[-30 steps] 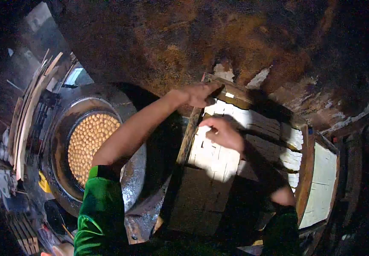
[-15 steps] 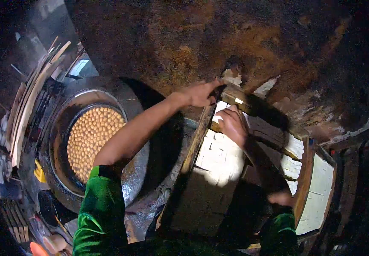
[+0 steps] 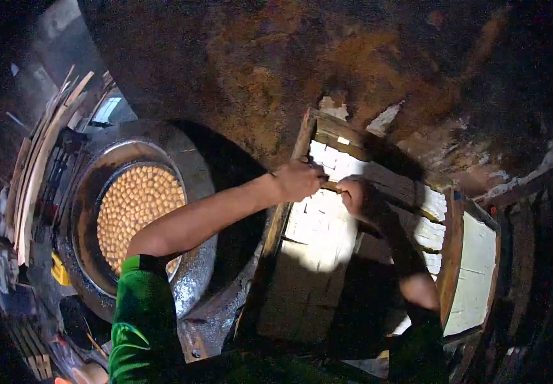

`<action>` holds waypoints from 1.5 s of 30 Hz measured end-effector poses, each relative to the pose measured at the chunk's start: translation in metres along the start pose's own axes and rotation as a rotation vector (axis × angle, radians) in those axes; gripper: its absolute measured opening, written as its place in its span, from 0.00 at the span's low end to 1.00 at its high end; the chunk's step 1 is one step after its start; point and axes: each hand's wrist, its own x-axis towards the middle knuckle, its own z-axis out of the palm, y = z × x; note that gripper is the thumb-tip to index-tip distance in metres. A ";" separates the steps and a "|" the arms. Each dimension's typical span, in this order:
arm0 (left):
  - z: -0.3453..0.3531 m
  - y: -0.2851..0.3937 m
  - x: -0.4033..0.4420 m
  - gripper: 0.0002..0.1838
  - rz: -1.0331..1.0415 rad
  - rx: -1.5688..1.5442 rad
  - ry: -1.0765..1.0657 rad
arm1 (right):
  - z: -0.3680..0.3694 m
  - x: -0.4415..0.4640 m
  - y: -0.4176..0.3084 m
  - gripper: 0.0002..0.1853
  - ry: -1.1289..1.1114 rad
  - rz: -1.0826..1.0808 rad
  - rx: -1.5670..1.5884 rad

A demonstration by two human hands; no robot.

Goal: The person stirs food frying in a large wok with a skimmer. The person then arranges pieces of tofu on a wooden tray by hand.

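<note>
Over a wooden tray (image 3: 453, 256) of white blocks (image 3: 318, 224) that look like cut tofu, both my hands work close together. My left hand (image 3: 299, 181) is closed at the tray's left side, its fingertips over the blocks. Just right of it, my right hand (image 3: 361, 200) has its fingers curled down in a pinch. Between the two hands runs a narrow brown strip separating the rows; whether it is a slat or bare wood is unclear. What either hand grips is hidden. Shadow covers the nearer blocks.
On the left, a large round pan (image 3: 84, 256) holds many golden-brown fried pieces (image 3: 139, 208). Long wooden sticks (image 3: 39, 166) lean beyond it, with a yellow object (image 3: 60, 269) nearby. A second framed white slab (image 3: 474, 275) lies right. A stained brown wall (image 3: 257, 70) stands behind.
My left hand has come down from the tray's far corner to its left side, closing up. The right hand has shifted slightly nearer to me. The whole view has moved a little.
</note>
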 end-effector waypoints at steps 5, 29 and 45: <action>-0.011 0.008 0.012 0.22 -0.019 -0.018 -0.237 | -0.015 -0.010 -0.041 0.18 -0.198 0.259 -0.149; -0.021 0.016 0.014 0.14 -0.023 -0.182 -0.452 | -0.008 0.006 -0.106 0.07 -0.422 0.054 -0.049; -0.055 0.008 0.011 0.08 0.113 -0.289 -0.273 | -0.024 0.043 -0.034 0.09 -0.627 -0.149 0.178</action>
